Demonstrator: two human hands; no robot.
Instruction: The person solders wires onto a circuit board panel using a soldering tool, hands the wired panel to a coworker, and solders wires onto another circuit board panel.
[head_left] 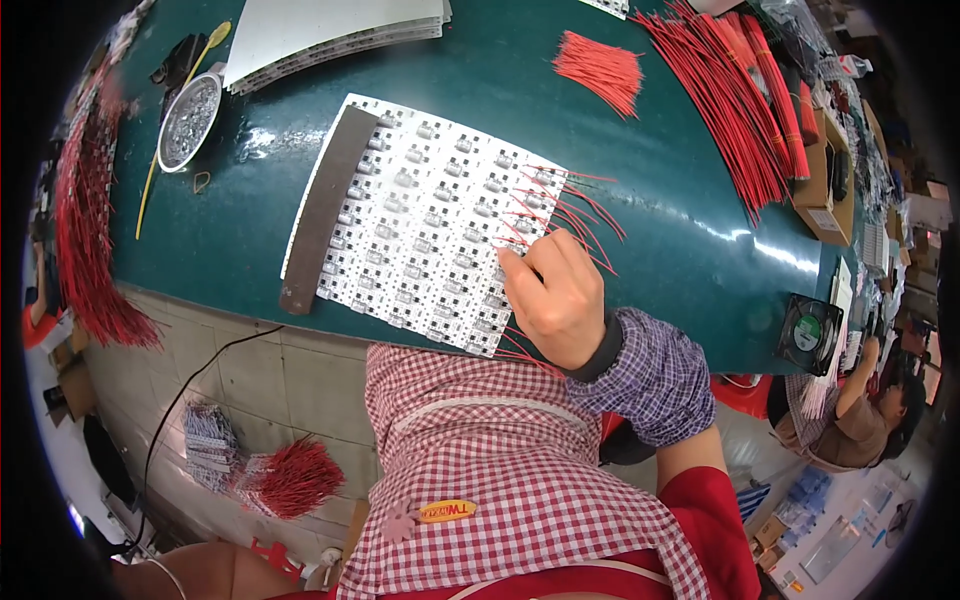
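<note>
My right hand (pixel 558 300) is closed in a pinch over the right edge of a white circuit board panel (pixel 420 225). Its fingertips touch or nearly touch the panel; whatever they pinch is too small to make out. Rows of small dark and silvery parts cover the panel. Thin red wires (pixel 580 212) stick out from its right-hand column, above and below the hand. A dark brown bar (pixel 330 215) lies along the panel's left side. My left hand is not in view; bare skin, perhaps of my left arm, shows at the lower left edge.
On the green table (pixel 680 270) are a small red wire bundle (pixel 600 72), longer red wires (pixel 715 100), stacked white panels (pixel 335 35), a bowl of silvery bits (pixel 190 122) and a black fan (pixel 808 332). Finished-looking wired strips (pixel 295 478) lie lower left. Another person (pixel 860 415) sits at right.
</note>
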